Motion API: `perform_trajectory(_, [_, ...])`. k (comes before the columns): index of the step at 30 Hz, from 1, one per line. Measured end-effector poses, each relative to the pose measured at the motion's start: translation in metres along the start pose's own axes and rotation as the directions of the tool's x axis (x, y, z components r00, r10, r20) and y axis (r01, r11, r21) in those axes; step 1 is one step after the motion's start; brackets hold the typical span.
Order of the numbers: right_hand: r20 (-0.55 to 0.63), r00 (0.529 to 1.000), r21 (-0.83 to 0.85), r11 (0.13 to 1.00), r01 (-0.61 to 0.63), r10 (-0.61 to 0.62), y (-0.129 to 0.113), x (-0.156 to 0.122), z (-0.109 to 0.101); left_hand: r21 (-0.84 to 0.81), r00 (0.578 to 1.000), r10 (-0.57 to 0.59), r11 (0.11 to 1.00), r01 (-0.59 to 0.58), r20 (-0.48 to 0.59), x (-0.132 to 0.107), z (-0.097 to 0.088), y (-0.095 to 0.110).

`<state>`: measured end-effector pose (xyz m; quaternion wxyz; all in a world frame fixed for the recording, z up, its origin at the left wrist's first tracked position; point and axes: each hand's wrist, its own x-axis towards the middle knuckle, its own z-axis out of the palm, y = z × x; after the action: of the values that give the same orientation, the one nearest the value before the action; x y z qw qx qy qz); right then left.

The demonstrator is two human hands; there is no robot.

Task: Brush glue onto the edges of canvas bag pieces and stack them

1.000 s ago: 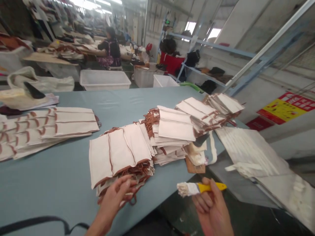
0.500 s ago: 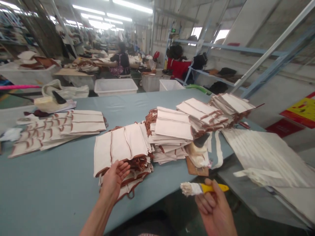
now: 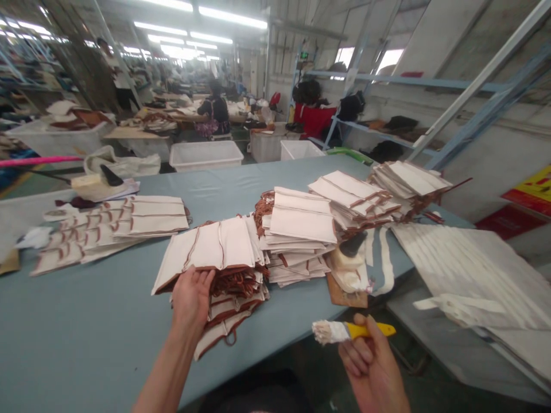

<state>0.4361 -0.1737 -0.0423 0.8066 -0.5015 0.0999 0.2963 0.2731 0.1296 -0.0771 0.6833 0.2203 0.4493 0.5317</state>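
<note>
My left hand holds the front edge of the top cream fabric panel, which has brown trim and sits on the nearest stack. That panel's left corner sticks out past the pieces below it. Brown loops and trimmed edges show under it. Off the table's front edge, my right hand is closed around the yellow handle of a paintbrush. The brush's pale, clumped bristles point left, toward the stack. Part of the handle is hidden by my fingers.
More stacks of cream panels run back right along the blue-grey table. Overlapping panels lie fanned out at left. A cream container with a dark brush stands on a brown board. White bins stand beyond; a person sits farther back.
My left hand has moved slightly left and up and taken the top panel's edge, whose left corner has shifted outward. My right hand and the paintbrush have barely moved.
</note>
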Motion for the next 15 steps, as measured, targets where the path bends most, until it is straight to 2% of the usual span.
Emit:
perform_trajectory(2, [0.005, 1.0, -0.004, 1.0, 0.0, 0.0, 0.001, 0.0, -0.001, -0.036, 1.0, 0.016, 0.999, -0.016, -0.002, 0.006, 0.016, -0.002])
perform_trajectory(5, [0.012, 1.0, -0.011, 1.0, 0.004, -0.004, 0.004, -0.001, -0.001, -0.064, 0.998, 0.009, 0.998, -0.013, -0.066, 0.016, 0.039, -0.01])
perform_trajectory(8, [0.013, 1.0, -0.024, 1.0, 0.006, -0.006, 0.006, -0.004, -0.001, -0.079, 0.993, -0.024, 0.997, 0.015, -0.115, 0.02, 0.05, -0.01])
perform_trajectory(12, [-0.008, 0.997, -0.06, 0.995, 0.075, -0.075, 0.01, -0.008, 0.008, -0.057, 0.99, -0.087, 0.995, 0.081, -0.112, 0.004, 0.041, 0.015])
perform_trajectory(14, [-0.013, 0.98, -0.091, 0.976, 0.197, -0.199, 0.011, -0.009, 0.016, -0.032, 0.99, -0.114, 0.993, 0.111, -0.085, -0.014, 0.031, 0.033])
perform_trajectory(15, [0.007, 0.956, -0.114, 0.95, 0.292, -0.293, 0.012, -0.009, 0.021, -0.02, 0.99, -0.124, 0.992, 0.123, -0.065, -0.025, 0.027, 0.043])
